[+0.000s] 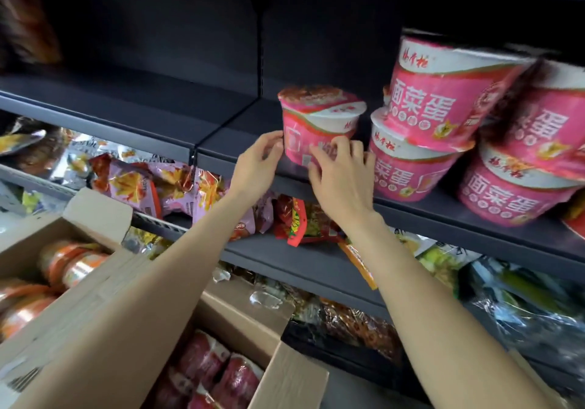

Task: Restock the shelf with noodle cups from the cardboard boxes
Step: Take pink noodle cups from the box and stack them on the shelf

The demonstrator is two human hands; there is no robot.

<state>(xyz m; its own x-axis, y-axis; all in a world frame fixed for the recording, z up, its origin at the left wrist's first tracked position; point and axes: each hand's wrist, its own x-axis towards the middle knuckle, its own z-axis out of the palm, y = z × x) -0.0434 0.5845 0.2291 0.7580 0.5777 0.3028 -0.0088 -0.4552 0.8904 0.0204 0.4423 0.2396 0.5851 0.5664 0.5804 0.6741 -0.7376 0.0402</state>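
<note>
A pink noodle cup [319, 120] stands near the front edge of the dark upper shelf [126, 114]. My left hand [256, 168] touches its left side with curled fingertips. My right hand [343, 177] holds its lower front and right side. To the right, several matching pink noodle cups [437, 105] stand stacked two high on the same shelf. Below, an open cardboard box [285, 374] holds more pink cups [221, 374]. A second open cardboard box [95, 215] at the left holds orange cups [69, 263].
The shelf's left half is bare, split by a thin divider [221, 123]. Lower shelves [300, 266] carry bagged snacks and noodle packets [139, 184]. The box flaps stick up beneath my left forearm.
</note>
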